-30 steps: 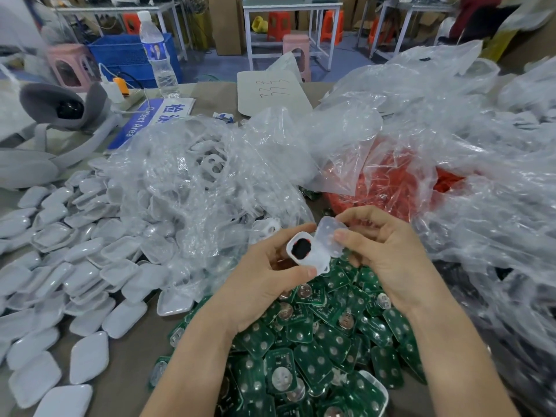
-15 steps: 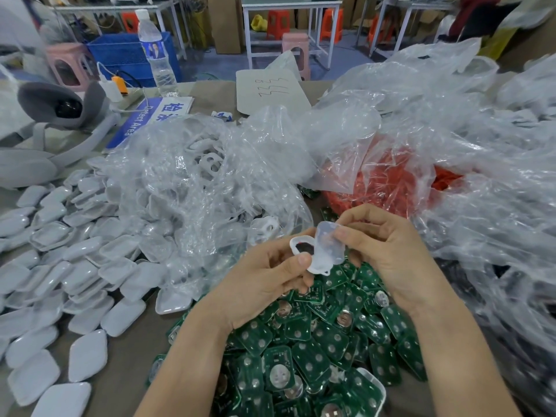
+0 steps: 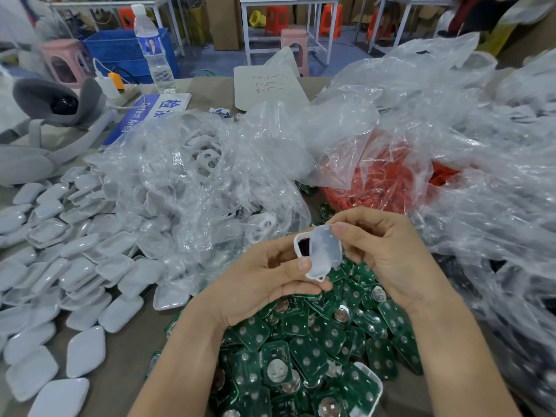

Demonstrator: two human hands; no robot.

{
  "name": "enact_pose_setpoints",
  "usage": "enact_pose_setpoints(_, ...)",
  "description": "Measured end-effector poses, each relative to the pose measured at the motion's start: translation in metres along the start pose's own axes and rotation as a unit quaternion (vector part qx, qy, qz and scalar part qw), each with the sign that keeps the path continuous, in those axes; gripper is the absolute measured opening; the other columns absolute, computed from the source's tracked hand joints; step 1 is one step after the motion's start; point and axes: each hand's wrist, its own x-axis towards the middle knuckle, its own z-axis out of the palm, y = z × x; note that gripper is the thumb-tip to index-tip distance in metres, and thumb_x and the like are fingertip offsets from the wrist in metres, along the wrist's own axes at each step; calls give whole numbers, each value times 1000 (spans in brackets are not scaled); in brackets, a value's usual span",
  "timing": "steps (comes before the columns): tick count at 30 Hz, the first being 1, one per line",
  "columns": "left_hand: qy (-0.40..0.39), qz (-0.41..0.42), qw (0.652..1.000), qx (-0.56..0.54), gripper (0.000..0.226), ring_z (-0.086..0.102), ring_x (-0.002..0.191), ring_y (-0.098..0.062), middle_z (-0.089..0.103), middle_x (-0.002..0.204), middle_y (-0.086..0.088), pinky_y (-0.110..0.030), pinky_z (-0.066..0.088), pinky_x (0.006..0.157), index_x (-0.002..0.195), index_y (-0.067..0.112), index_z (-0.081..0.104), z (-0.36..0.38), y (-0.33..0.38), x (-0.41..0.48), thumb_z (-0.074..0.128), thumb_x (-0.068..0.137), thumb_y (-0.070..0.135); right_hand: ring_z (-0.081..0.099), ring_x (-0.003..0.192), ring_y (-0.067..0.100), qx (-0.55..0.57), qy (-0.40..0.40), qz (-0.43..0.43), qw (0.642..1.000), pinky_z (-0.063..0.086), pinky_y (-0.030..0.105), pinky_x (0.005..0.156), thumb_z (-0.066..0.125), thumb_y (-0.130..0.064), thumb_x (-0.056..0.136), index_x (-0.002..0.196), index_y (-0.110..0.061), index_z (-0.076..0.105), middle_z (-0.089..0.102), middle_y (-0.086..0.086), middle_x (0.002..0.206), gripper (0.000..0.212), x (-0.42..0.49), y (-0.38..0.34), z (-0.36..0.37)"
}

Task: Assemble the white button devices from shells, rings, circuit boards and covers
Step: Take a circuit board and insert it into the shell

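Gripping the white shell [image 3: 301, 246] at frame centre above the circuit boards [image 3: 301, 341] is the left hand [image 3: 264, 281]; the right hand [image 3: 388, 254] pinches the translucent cover [image 3: 323, 254] over it; tilted, the cover may seat crooked.

both hands [image 3: 328, 263] raised, fingers curled, pinching

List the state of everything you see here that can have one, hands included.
Left hand, gripping the shell.
Right hand, pinching the cover's top edge.
Shell, held, left side uncovered.
Cover, lying partly over the shell.
Water bottle, upright, capped.
Circuit boards, loose heap under the hands.
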Motion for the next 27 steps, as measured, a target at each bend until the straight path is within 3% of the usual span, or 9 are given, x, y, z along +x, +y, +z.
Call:
enact_pose_setpoints(6, -17, 5, 1000, -10, 32, 71, 96, -22, 73, 105, -9, -24, 56, 81, 113, 14, 71, 0, 0, 0, 64, 85, 29, 48, 51, 7, -44, -3, -19, 999, 40, 15, 49, 73, -32, 67, 77, -19, 77, 69, 2, 68, 17, -2, 0, 8)
enact_pose_setpoints(9, -18, 7, 1000, -11, 30, 71, 96, -21, 73, 104, -9, -23, 56, 82, 113, 14, 72, -1, 0, 0, 64, 88, 29, 57, 56, 1, -51, 3, -33, 998, 43, 11, 50, 75, -19, 73, 78, -18, 74, 71, 1, 72, 5, -2, 0, 10)
enact_pose_setpoints(12, -12, 9, 1000, -13, 29, 71, 96, -21, 72, 107, -10, -23, 56, 82, 113, 13, 71, -2, -1, 0, 61, 89, 27, 59, 56, 2, -66, 6, -35, 997, 44, 11, 50, 74, -7, 78, 78, -16, 73, 71, 1, 72, 10, -2, 2, 10)
enact_pose_setpoints(27, -8, 11, 1000, -4, 30, 70, 100, -23, 71, 113, -9, -25, 55, 85, 115, 15, 71, -4, -3, 1, 58, 90, 25, 59, 56, 5, -97, 11, -39, 994, 45, 13, 53, 74, -2, 79, 76, -16, 70, 69, -4, 68, 14, 0, 2, 8)
